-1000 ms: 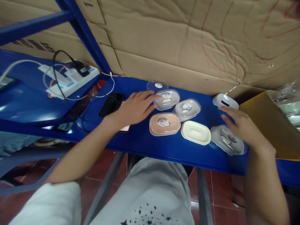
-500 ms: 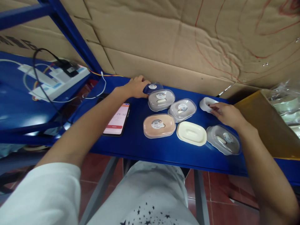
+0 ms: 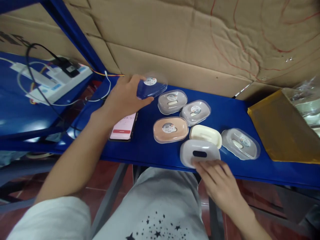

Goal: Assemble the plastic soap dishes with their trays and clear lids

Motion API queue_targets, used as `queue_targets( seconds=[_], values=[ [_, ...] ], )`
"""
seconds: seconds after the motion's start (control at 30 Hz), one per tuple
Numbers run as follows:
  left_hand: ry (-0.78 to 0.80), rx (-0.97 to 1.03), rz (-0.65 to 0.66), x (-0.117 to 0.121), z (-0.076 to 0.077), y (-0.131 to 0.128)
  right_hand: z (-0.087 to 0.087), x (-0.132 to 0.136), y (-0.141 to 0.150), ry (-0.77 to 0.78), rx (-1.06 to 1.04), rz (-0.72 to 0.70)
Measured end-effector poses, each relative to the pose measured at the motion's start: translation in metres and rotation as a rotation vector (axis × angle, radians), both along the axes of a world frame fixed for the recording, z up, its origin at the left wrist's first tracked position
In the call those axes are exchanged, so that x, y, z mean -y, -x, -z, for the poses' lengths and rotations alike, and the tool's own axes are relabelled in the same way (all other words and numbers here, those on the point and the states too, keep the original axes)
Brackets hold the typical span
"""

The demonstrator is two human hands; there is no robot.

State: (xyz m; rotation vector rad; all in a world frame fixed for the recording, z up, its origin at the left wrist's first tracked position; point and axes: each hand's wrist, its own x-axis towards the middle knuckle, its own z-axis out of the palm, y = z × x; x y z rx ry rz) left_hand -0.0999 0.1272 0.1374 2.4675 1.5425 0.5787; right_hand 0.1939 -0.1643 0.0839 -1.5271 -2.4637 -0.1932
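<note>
My left hand (image 3: pixel 125 95) grips a clear plastic soap box lid (image 3: pixel 156 88) with a round label, raised at the back of the blue table. At the front edge, my right hand (image 3: pixel 217 183) has its fingers closed on the near side of a white oval soap dish piece (image 3: pixel 186 153) with a dark slot. This piece is beside a cream soap dish tray (image 3: pixel 207 136) and overlaps its near edge in view. Behind and left are a lidded peach soap box (image 3: pixel 160 135) and two lidded pale ones (image 3: pixel 165 106) (image 3: pixel 203 116). Another lidded soap box (image 3: pixel 250 151) lies to the right.
A phone (image 3: pixel 122 130) lies partly under my left forearm. Power strip (image 3: pixel 60 85) and cables are at the left. An opened carton (image 3: pixel 282 133) with plastic-wrapped pieces stands at right. Cardboard (image 3: pixel 162 43) lines the back; a blue frame post (image 3: pixel 77 36) rises at left.
My right hand has brought the white dish piece from the back right to the front edge. My left hand has lifted the clear lid at the back, away from the pale soap box.
</note>
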Motion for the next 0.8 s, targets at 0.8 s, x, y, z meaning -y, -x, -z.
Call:
queue_targets(
  seconds=[0.8],
  values=[
    [0.160,0.241,0.208,0.208,0.093,0.039,0.036,-0.010,-0.011,-0.011,-0.218,0.069]
  ],
)
